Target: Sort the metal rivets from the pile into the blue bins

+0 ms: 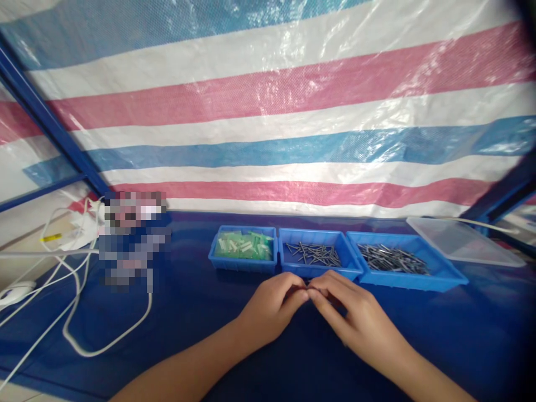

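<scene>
Fingertips (302, 296) of the left hand (272, 307) and right hand (355, 312) come together at one spot, tip against tip, each thumb drawn in close to its bent forefinger with only a narrow gap at most. Whether they grasp something small or merely meet, I cannot tell; a tiny dark bit shows between them, too small to name.

Straight off at twelve o'clock, just beyond the fingers, sits the middle tray (352, 272), its long side running roughly from nine to three. Thin metal pins (314, 254) lie in it, crossing at mixed angles. Neither hand is clearly nearer, though the right knuckles overlap its front rim from this view.

At ten o'clock, the left tray (243, 266) holds green pieces (245, 245) with white bits among them. Between two and three, the right tray (446, 279) holds a denser heap of darker pins (393, 259). Past that lies a clear lid (464, 240). Toward eight, well apart, a white cable (89, 354) curves over the blue table (188, 312).
</scene>
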Motion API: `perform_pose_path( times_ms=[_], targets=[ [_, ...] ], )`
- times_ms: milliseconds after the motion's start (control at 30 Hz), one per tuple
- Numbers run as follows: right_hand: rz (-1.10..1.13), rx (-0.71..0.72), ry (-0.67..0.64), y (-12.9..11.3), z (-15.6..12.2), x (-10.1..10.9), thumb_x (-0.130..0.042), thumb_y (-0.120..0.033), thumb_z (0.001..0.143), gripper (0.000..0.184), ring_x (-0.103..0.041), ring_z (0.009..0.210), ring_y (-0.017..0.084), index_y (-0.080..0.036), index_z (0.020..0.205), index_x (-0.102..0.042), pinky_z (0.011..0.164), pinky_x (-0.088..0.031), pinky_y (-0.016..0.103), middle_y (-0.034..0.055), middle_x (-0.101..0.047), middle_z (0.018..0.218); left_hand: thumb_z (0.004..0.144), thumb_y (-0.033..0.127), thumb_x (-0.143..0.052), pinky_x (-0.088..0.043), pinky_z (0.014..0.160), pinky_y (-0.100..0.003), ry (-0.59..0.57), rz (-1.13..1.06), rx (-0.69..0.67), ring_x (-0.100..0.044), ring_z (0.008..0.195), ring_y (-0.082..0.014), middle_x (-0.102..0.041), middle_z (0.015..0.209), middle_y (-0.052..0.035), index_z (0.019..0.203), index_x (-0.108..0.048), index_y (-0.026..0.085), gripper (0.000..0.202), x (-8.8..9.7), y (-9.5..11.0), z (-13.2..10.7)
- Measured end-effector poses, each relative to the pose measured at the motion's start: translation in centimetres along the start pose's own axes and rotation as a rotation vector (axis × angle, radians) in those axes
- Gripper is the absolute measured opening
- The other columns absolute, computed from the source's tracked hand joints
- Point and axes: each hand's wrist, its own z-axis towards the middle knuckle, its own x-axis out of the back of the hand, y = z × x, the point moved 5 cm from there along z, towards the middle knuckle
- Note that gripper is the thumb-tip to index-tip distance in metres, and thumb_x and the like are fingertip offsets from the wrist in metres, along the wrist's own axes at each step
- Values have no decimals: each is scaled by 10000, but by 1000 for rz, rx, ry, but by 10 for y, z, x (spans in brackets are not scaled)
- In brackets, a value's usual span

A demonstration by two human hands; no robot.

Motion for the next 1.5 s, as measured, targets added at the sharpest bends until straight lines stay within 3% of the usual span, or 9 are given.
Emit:
perform_pose_path(
  times_ms=[233,500,767,1133,1300,1433,1500],
  targets=[
    [109,-123,118,15,0,10,-445,-346,943,212,-610,729,173,-217,850,-586,668,-492,280,34,-638,787,887,282,-556,-427,672,-220,79,-91,34,-580,723,-129,-650,798,-8,859,-637,166,144,4,-3,1],
    [203,-156,47,12,1,2,-430,-358,943,220,-593,711,167,-209,873,-576,639,-488,273,32,-628,788,892,280,-537,-451,695,-230,242,-190,63,-587,732,-130,-661,839,-16,878,-633,171,146,10,-5,0],
    [227,-144,-46,11,2,-6,-428,-341,946,207,-564,692,155,-212,905,-585,628,-471,280,31,-601,801,884,238,-544,-451,684,-220,219,-213,23,-586,742,-128,-656,848,-26,888,-642,164,123,11,0,-1],
    [248,-163,107,15,2,7,-534,-354,892,183,-525,650,136,-207,829,-622,561,-442,244,18,-558,746,913,225,-495,-442,692,-216,173,-89,-69,-566,734,-118,-625,853,-28,926,-621,164,141,11,5,-1],
    [116,-207,225,22,2,37,-530,-383,881,221,-583,721,165,-207,789,-627,605,-464,261,37,-628,788,920,235,-486,-448,797,-265,99,63,-83,-586,834,-152,-635,893,-34,974,-621,179,156,8,5,-1],
    [-63,-423,524,62,-6,89,-547,-438,834,252,-624,704,204,-203,812,-637,614,-466,307,58,-681,800,927,237,-480,-440,864,-309,75,226,-65,-587,935,-180,-633,984,-36,1006,-636,199,180,8,-2,-1],
    [-253,-560,537,86,-11,110,-550,-424,821,236,-624,644,226,-211,823,-651,596,-444,341,68,-685,742,931,247,-471,-447,868,-331,45,319,-65,-586,951,-194,-626,1027,-39,1051,-635,209,206,6,-5,-1]
  ],
)
